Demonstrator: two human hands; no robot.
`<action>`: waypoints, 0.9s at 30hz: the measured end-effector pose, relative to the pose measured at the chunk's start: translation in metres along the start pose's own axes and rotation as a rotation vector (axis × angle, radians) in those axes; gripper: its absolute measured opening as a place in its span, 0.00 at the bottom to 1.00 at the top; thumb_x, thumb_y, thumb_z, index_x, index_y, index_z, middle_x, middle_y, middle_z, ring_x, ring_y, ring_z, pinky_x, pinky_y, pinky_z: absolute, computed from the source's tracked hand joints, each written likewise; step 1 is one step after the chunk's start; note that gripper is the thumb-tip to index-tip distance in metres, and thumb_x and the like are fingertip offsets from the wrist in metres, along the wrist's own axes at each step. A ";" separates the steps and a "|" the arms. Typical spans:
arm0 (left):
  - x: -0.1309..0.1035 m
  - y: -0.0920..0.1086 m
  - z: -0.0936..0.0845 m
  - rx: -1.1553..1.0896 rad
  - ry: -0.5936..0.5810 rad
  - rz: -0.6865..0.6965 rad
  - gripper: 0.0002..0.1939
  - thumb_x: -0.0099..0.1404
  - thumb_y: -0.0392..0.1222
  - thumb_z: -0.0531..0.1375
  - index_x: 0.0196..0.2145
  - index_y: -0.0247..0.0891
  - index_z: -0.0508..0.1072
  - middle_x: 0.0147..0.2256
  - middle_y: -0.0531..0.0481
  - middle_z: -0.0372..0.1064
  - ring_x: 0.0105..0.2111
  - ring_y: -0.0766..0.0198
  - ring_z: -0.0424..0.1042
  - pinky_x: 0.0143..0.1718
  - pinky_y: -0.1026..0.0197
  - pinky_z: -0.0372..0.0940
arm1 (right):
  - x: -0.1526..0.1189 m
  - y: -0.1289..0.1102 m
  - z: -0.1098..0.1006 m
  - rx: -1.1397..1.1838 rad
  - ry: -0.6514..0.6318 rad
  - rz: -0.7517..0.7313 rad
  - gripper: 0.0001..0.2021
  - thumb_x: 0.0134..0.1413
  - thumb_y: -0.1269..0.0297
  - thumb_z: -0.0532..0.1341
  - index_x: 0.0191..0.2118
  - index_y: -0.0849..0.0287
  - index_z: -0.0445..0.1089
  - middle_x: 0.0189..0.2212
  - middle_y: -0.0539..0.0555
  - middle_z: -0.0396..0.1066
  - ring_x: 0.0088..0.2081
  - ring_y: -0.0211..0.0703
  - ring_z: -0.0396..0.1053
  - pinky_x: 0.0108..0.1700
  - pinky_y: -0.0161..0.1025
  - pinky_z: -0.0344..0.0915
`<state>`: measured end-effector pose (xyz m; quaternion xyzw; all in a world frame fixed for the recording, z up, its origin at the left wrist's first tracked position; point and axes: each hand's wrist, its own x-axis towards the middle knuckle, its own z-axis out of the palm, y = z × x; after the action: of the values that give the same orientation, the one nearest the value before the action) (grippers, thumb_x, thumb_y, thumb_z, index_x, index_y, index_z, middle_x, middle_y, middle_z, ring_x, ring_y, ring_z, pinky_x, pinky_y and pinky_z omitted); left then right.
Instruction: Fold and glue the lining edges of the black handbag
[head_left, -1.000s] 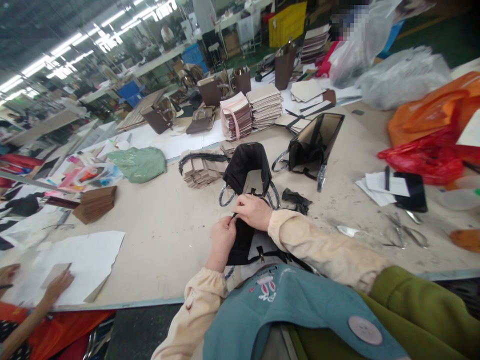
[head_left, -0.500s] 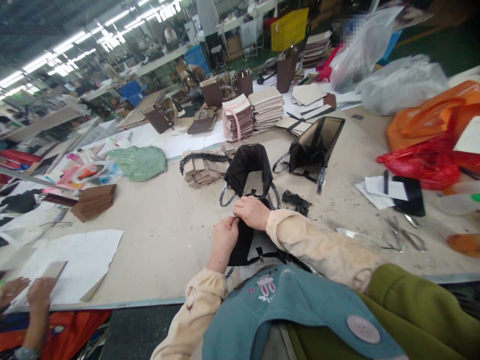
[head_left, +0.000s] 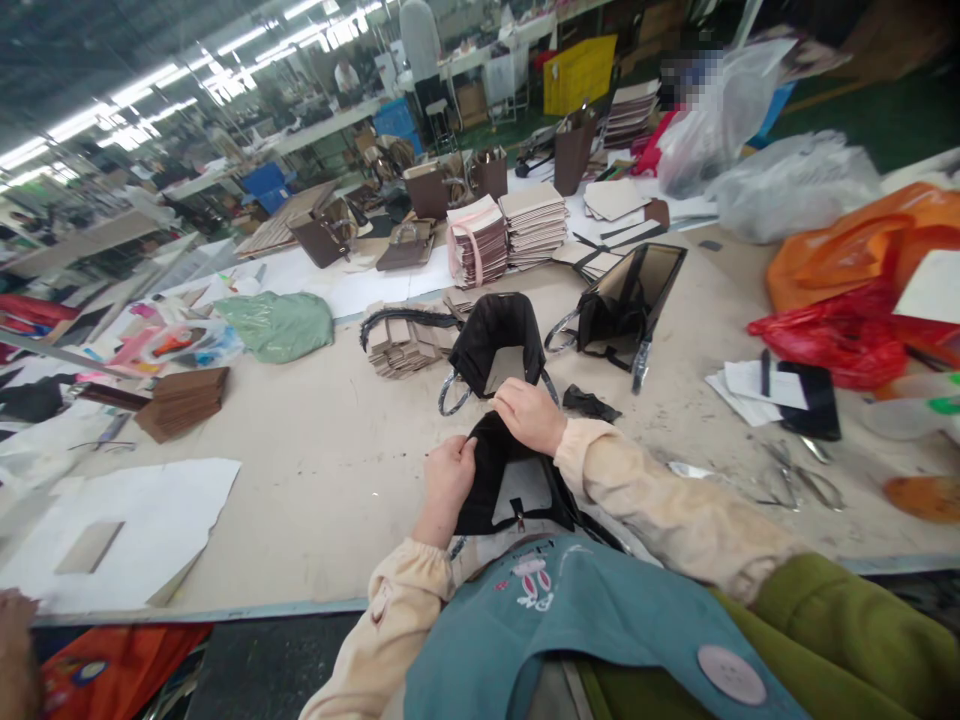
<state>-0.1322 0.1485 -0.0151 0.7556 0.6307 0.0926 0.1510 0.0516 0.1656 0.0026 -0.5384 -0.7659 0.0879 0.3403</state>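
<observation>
A black handbag (head_left: 484, 490) with a grey inner panel lies open against the table's front edge, close to my apron. My left hand (head_left: 448, 482) is closed on its left rim, thumb on top. At the bag's far rim is my right hand (head_left: 531, 415), fingers pinched together; what is between the fingertips, if anything, cannot be made out. Just beyond stands another open black bag (head_left: 469, 350) with wrapped ring handles. To its right, a third bag (head_left: 626, 305) leans with its flap raised. A black scrap (head_left: 591, 403) lies between them and my right sleeve.
Bundled card pieces (head_left: 409, 345) and tall stacks of panels (head_left: 534, 225) stand farther back. Pliers-like tools (head_left: 802, 480), a black phone-like slab (head_left: 814, 400) and a red plastic bag (head_left: 840, 345) lie at right. A co-worker's hand (head_left: 16, 640) shows at the lower left, near white paper (head_left: 172, 510).
My right hand has moved right and up, away from my left hand, baring more of the bag's inside. The co-worker's hands have drawn back, leaving a grey piece on the paper.
</observation>
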 end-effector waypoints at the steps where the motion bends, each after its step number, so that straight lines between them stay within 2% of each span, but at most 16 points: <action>1: 0.000 0.000 0.000 -0.002 -0.003 -0.001 0.17 0.65 0.46 0.50 0.25 0.37 0.70 0.24 0.51 0.68 0.25 0.68 0.63 0.29 0.65 0.50 | -0.003 0.003 -0.005 0.012 0.037 0.023 0.12 0.62 0.64 0.48 0.30 0.60 0.65 0.31 0.55 0.65 0.36 0.41 0.63 0.41 0.36 0.59; 4: 0.000 0.000 -0.001 -0.004 -0.010 -0.008 0.18 0.65 0.47 0.50 0.23 0.37 0.70 0.22 0.52 0.67 0.24 0.68 0.63 0.28 0.65 0.50 | -0.013 0.016 -0.024 0.034 0.167 0.133 0.09 0.60 0.66 0.50 0.32 0.60 0.65 0.32 0.55 0.65 0.37 0.42 0.63 0.41 0.37 0.60; 7: 0.001 0.001 -0.001 -0.002 -0.015 -0.010 0.18 0.65 0.48 0.50 0.22 0.37 0.69 0.22 0.52 0.66 0.23 0.68 0.62 0.27 0.65 0.49 | -0.025 0.035 -0.047 -0.021 0.338 0.257 0.10 0.56 0.68 0.51 0.42 0.61 0.65 0.36 0.57 0.67 0.38 0.44 0.64 0.42 0.39 0.61; 9: 0.001 0.003 0.000 0.003 -0.020 -0.007 0.18 0.64 0.47 0.51 0.22 0.37 0.69 0.22 0.52 0.66 0.24 0.67 0.62 0.27 0.64 0.48 | -0.033 0.047 -0.061 -0.139 0.367 0.313 0.10 0.57 0.66 0.51 0.40 0.61 0.67 0.34 0.57 0.67 0.37 0.44 0.65 0.40 0.39 0.60; 12: 0.002 0.005 0.000 0.014 -0.028 0.001 0.17 0.64 0.47 0.51 0.23 0.38 0.69 0.22 0.51 0.67 0.25 0.67 0.62 0.28 0.64 0.48 | -0.043 0.052 -0.074 -0.293 0.243 0.338 0.17 0.58 0.58 0.53 0.23 0.59 0.66 0.22 0.53 0.64 0.29 0.42 0.63 0.34 0.37 0.58; 13: 0.002 0.005 0.001 0.018 -0.030 0.003 0.17 0.64 0.47 0.51 0.23 0.38 0.69 0.22 0.51 0.67 0.25 0.67 0.63 0.28 0.64 0.49 | -0.044 0.050 -0.074 -0.295 0.205 0.324 0.18 0.58 0.56 0.54 0.20 0.59 0.65 0.20 0.52 0.63 0.28 0.41 0.63 0.33 0.36 0.57; 14: 0.002 0.005 0.001 0.022 -0.032 0.005 0.17 0.64 0.47 0.51 0.23 0.38 0.69 0.23 0.51 0.67 0.25 0.67 0.63 0.28 0.64 0.49 | -0.045 0.045 -0.073 -0.268 0.174 0.295 0.17 0.57 0.56 0.55 0.21 0.60 0.66 0.21 0.51 0.63 0.27 0.40 0.62 0.32 0.35 0.57; 16: 0.002 0.005 0.001 0.027 -0.037 0.007 0.17 0.65 0.47 0.51 0.23 0.38 0.69 0.23 0.51 0.67 0.25 0.67 0.62 0.28 0.64 0.49 | -0.044 0.031 -0.066 -0.169 0.100 0.192 0.11 0.56 0.58 0.57 0.29 0.60 0.70 0.27 0.52 0.67 0.31 0.38 0.64 0.34 0.33 0.58; 19: 0.002 0.005 0.001 0.032 -0.040 0.014 0.17 0.65 0.47 0.50 0.23 0.38 0.69 0.23 0.52 0.67 0.24 0.67 0.62 0.27 0.64 0.48 | -0.037 0.008 -0.048 -0.096 -0.097 0.040 0.10 0.57 0.59 0.57 0.42 0.57 0.71 0.38 0.53 0.67 0.36 0.37 0.65 0.37 0.32 0.59; 23: 0.003 0.003 0.002 0.041 -0.034 0.017 0.17 0.65 0.47 0.50 0.23 0.38 0.69 0.22 0.52 0.66 0.24 0.67 0.62 0.27 0.64 0.48 | -0.024 -0.009 -0.025 -0.185 -0.316 0.024 0.12 0.56 0.57 0.58 0.42 0.54 0.71 0.38 0.53 0.67 0.35 0.39 0.66 0.33 0.33 0.58; 27: 0.003 0.003 0.002 0.038 -0.028 0.013 0.17 0.65 0.47 0.50 0.23 0.38 0.69 0.22 0.51 0.66 0.24 0.67 0.62 0.27 0.64 0.48 | -0.015 -0.013 -0.010 -0.256 -0.402 0.043 0.12 0.57 0.55 0.56 0.38 0.56 0.72 0.35 0.53 0.67 0.35 0.41 0.66 0.31 0.34 0.57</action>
<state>-0.1287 0.1508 -0.0159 0.7635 0.6254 0.0709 0.1449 0.0509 0.1443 0.0104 -0.5652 -0.8114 0.1026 0.1081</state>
